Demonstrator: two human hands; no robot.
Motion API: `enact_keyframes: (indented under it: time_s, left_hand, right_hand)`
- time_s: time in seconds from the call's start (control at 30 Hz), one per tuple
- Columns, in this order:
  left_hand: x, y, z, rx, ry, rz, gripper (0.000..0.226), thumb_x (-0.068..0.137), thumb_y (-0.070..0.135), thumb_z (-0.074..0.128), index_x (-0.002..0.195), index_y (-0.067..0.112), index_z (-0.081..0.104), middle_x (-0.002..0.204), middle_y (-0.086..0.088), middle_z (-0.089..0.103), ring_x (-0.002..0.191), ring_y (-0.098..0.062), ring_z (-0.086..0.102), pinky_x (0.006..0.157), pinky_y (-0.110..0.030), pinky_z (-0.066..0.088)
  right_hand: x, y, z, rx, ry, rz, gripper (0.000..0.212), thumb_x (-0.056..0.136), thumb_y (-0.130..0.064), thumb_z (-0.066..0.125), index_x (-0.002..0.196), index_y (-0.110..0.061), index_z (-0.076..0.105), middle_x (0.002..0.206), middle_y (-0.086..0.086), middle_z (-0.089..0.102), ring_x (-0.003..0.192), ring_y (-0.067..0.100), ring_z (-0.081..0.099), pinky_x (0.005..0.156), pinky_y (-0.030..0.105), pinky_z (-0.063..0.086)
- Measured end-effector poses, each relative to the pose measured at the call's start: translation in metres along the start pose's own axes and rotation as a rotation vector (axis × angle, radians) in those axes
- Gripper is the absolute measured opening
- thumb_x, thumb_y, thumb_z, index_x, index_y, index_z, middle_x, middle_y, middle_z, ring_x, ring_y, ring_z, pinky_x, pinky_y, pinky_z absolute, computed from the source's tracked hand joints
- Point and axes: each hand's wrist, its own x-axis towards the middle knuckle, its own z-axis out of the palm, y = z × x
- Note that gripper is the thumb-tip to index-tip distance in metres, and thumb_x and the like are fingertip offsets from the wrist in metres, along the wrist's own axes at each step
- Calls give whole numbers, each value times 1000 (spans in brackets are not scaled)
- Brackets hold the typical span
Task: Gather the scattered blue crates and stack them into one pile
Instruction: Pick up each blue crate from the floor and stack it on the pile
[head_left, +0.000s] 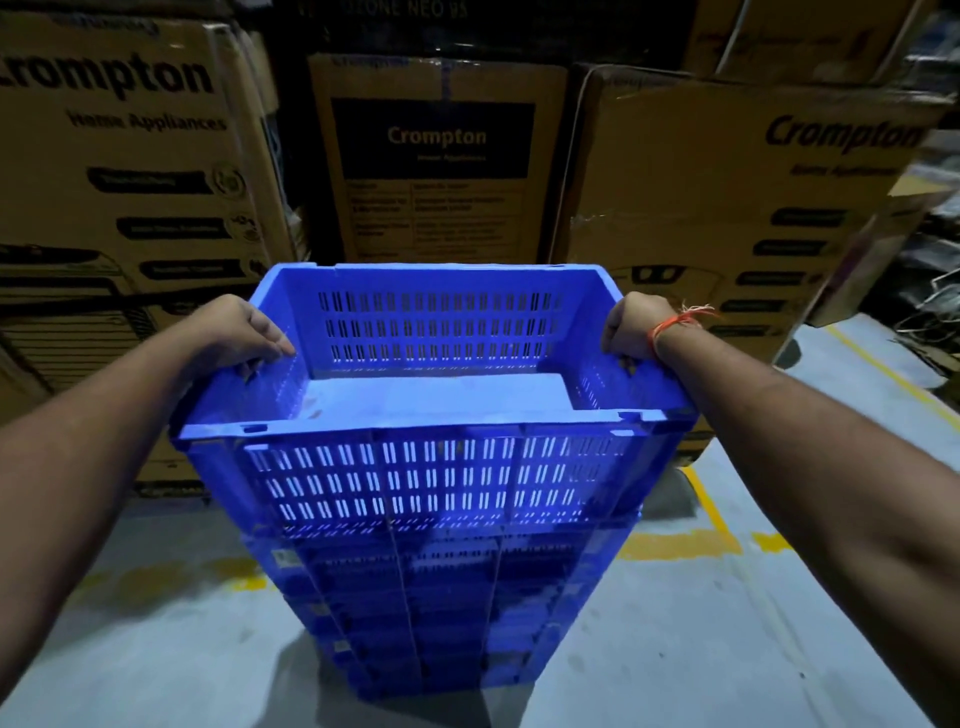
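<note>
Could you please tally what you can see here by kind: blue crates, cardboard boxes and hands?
Blue crates, top crate plus those below, lower count uncertain: about 4
Cardboard boxes, front row: 3
Hands, left hand, right hand: 2
Total: about 9

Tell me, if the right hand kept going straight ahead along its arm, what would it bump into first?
Probably the Crompton cardboard box standing behind the stack. The right hand grips the top blue crate at its side rim and points forward towards that box, though the gap between them is hard to judge.

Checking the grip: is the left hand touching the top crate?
Touching. The head view shows the left hand with fingers curled over the left rim of the top crate.
</note>
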Motion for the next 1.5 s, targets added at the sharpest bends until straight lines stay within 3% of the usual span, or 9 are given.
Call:
enact_keyframes:
  time_s: [0.1, 0.27, 0.43, 0.57, 0.7, 1.07, 1.2, 1.37, 1.5]
  left_hand:
    - [-5, 1, 1, -11, 8, -17, 10, 82, -12, 66, 81, -4, 73, 43, -8, 56, 27, -7, 44, 32, -17, 41]
    - [-4, -2, 2, 9, 38, -20, 11, 81, -11, 67, 79, -3, 73, 43, -7, 56, 32, -12, 44, 33, -19, 43]
    - [1, -2, 1, 42, 61, -36, 11, 81, -5, 72, 76, 4, 76, 42, -2, 60, 38, -15, 49, 39, -22, 46]
    - [9, -3, 1, 44, 30, -42, 9, 81, -7, 70, 81, 0, 75, 38, 0, 57, 28, -10, 45, 33, -19, 42]
    - [13, 0, -2, 56, 31, -42, 9, 81, -5, 71, 80, 3, 76, 39, 0, 58, 29, -8, 46, 34, -18, 42]
    - [34, -4, -2, 95, 19, -36, 9, 79, -1, 75, 79, 7, 78, 48, 0, 65, 47, -22, 52, 54, -29, 48]
    - [25, -5, -2, 70, 40, -49, 8, 80, 0, 75, 79, 7, 77, 54, -1, 67, 43, -14, 52, 46, -24, 49]
    - [5, -2, 0, 12, 33, -46, 8, 79, -3, 74, 84, 3, 75, 44, 11, 63, 33, 0, 49, 36, -18, 45]
    - [-5, -1, 2, 34, 53, -44, 9, 78, -1, 73, 82, 6, 77, 44, 11, 63, 40, -6, 53, 45, -21, 49]
  right_hand:
    - [-5, 1, 2, 61, 21, 5, 17, 80, -10, 63, 71, -18, 75, 35, -15, 55, 55, 18, 67, 76, 31, 59]
    - [-8, 2, 6, 145, 73, 46, 24, 81, -7, 58, 67, -18, 73, 40, -5, 61, 48, 13, 64, 52, 20, 48]
    - [-9, 0, 8, 177, 94, 57, 24, 81, -5, 56, 66, -18, 71, 39, -5, 60, 49, 11, 65, 54, 20, 50]
    - [-8, -2, 8, 206, 74, 65, 22, 81, -6, 56, 70, -17, 72, 36, -10, 58, 52, 10, 65, 51, 19, 45]
    - [-2, -1, 10, 248, 63, 63, 22, 82, -7, 57, 70, -17, 72, 45, -3, 64, 52, 12, 66, 51, 20, 45]
    - [5, -3, 8, 230, 50, 32, 21, 79, -6, 56, 73, -15, 74, 47, -1, 65, 56, 16, 66, 60, 25, 54]
    - [7, -2, 13, 187, 38, 4, 18, 80, -8, 59, 73, -16, 73, 59, 3, 70, 61, 21, 67, 69, 32, 57]
    - [18, 5, 16, 124, 36, -45, 11, 80, -10, 66, 71, -14, 73, 55, 6, 69, 63, 30, 69, 70, 44, 60]
    - [22, 10, 16, 85, 41, -52, 12, 80, -9, 70, 72, -17, 73, 46, -1, 65, 56, 21, 62, 67, 33, 52]
